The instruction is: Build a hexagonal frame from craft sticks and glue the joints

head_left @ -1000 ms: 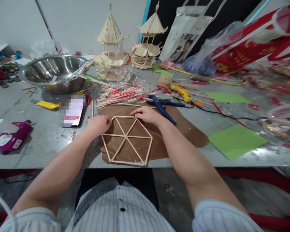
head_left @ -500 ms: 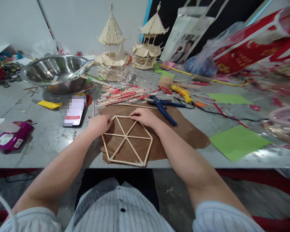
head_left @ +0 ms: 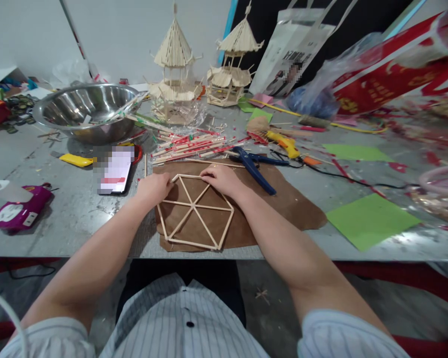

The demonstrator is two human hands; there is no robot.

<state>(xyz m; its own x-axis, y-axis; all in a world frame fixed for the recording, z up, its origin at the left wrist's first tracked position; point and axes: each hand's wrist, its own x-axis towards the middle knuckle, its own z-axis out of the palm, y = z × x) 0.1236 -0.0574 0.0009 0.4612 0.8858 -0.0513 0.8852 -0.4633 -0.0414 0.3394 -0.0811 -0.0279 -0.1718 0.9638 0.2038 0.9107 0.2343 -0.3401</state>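
Lying flat, stick hexagon, corners pointing left and right

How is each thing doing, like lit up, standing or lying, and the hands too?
Left hand: fingers closed on stick frame
Right hand: fingers closed on its far edge
Stick frame: six-sided, spokes meeting in middle
Phone: screen lit
Steel bowl: upright, things inside
Left stick tower: standing
Right stick tower: standing
Blue-handled tool: handles spread apart
Nearest green sheet: lying flat

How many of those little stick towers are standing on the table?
2: one tower right of the metal bowl, another tower farther right, beside the white bag.
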